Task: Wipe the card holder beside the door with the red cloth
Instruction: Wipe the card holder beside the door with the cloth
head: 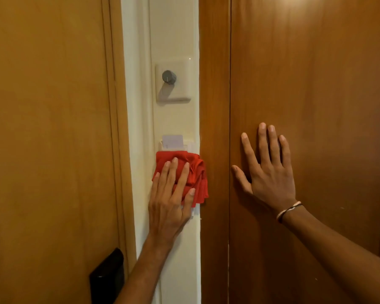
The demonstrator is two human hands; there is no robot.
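Observation:
A white card holder [184, 144] is mounted on the narrow cream wall strip between two wooden surfaces, with a pale card [172, 140] standing in its top slot. A bunched red cloth [195, 172] covers most of the holder's face. My left hand [171, 200] presses flat on the cloth, fingers pointing up. My right hand [270, 170] lies flat with fingers spread on the wooden panel to the right, holding nothing; a thin bracelet circles its wrist.
A white dimmer plate with a grey knob [169, 77] sits above the holder. The wooden door [53, 128] is at left, with a black lock plate [106, 277] low down. A wooden panel [316, 84] fills the right side.

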